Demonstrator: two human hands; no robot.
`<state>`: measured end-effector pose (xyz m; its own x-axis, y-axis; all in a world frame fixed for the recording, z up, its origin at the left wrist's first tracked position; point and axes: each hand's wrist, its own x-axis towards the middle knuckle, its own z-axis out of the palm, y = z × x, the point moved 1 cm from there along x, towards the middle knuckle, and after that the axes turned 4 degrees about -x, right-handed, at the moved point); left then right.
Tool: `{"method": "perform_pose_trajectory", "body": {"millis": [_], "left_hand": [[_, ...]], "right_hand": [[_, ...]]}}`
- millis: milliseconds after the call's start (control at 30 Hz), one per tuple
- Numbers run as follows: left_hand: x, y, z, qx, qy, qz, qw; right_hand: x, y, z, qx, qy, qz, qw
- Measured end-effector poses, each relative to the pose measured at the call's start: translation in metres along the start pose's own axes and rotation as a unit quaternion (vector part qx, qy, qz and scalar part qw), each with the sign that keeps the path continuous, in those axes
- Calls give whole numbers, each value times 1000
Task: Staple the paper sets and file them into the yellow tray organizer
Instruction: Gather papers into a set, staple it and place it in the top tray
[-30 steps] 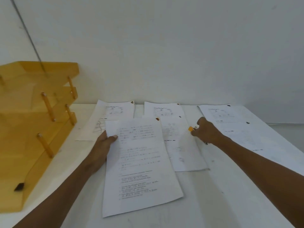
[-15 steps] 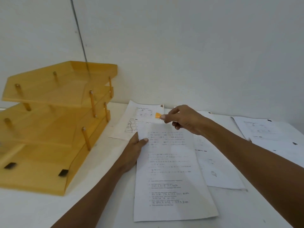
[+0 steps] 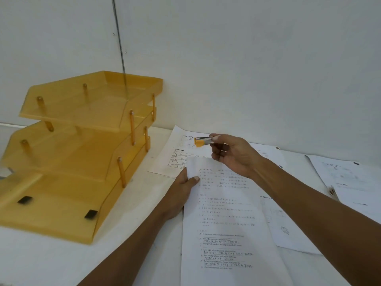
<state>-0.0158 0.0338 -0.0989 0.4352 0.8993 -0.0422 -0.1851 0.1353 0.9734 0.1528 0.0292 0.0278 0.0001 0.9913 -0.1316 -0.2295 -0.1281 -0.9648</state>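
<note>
While our left hand [image 3: 181,193] pinches the set [image 3: 224,219] at its upper left edge, our right hand [image 3: 235,155] grips the stapler [image 3: 203,141] just beyond that corner, centre frame; the set runs lengthwise down-frame, tray [image 3: 51,221] at left, nearer our left hand.

A strip of table [image 3: 144,195] separates the yellow tray organizer [image 3: 68,162] from the papers [image 3: 222,223].

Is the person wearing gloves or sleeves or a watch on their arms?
No. The left hand and the right hand have no gloves on. The left arm and the right arm are uncovered all the way to the picture's edge, with no sleeves in view. There is no watch or bracelet at either wrist. Some fingers are hidden, so I cannot tell about rings.
</note>
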Motion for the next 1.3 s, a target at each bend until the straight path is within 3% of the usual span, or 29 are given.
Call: {"method": "perform_pose_trajectory", "body": {"millis": [167,400,533,633,733,933,1300], "left_hand": [[1,-1,0,-3,4,0,1000],[3,-2,0,4,12,-2,1000],[2,-1,1,7,9,-2,1000],[1,0,1,14,4,-2,1000],[1,-1,2,0,2,2,1000],[2,-3,1,14,5,14,1000],[1,-4,3,36,11,20,999]], "right_hand": [[6,10,11,139,-40,24,989],[13,13,19,106,-28,27,994],[19,7,21,-99,-12,-63,993],[23,5,19,-281,-19,-126,951],[24,8,17,-384,-40,-119,915],[27,18,14,-394,-68,-64,914],[33,18,14,-373,-61,-41,925]]}}
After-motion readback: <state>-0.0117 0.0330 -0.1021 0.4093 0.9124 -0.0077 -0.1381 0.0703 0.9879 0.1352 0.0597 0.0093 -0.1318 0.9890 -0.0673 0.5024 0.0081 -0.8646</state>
